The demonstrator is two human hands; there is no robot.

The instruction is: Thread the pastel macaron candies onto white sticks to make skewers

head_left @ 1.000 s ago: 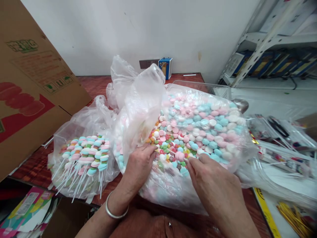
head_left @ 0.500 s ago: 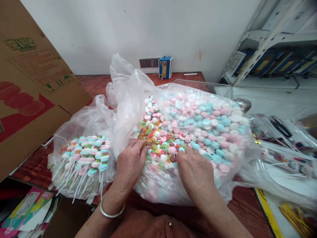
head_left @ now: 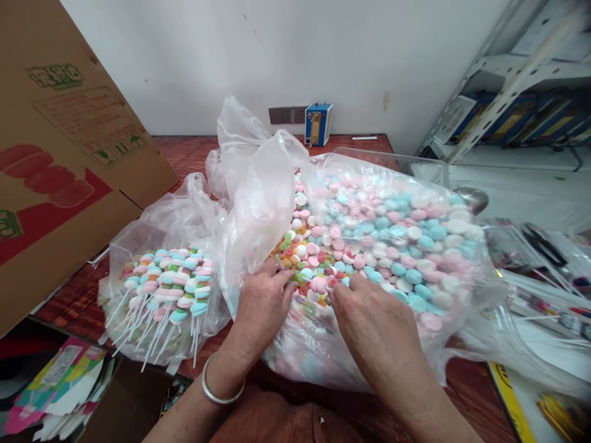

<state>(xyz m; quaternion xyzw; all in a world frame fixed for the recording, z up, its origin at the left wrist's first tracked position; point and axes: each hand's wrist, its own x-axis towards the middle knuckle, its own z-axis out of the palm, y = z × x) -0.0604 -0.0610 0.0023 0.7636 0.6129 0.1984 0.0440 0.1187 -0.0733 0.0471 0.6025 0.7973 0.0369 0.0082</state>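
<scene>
A large clear plastic bag lies before me, full of pink, blue and white button-shaped candies and small coloured ring gummies. Among the gummies, my left hand is closed, fingers curled and thumb near the index finger; what they hold is hidden. My right hand pinches a thin white stick, most of it covered by the fingers. A pink candy sits at the stick's left end, pointing toward my left hand. Left of the hands, a smaller bag carries several finished candy skewers with white sticks.
A big cardboard box stands at the left. At the back are a small blue device and a wall socket. To the right are a metal scoop, black-handled scissors, plastic bags and a white shelf.
My left hand has moved in toward the stick and the pink candy, among the gummies. My right hand keeps its pinch. The whole view has shifted slightly.
</scene>
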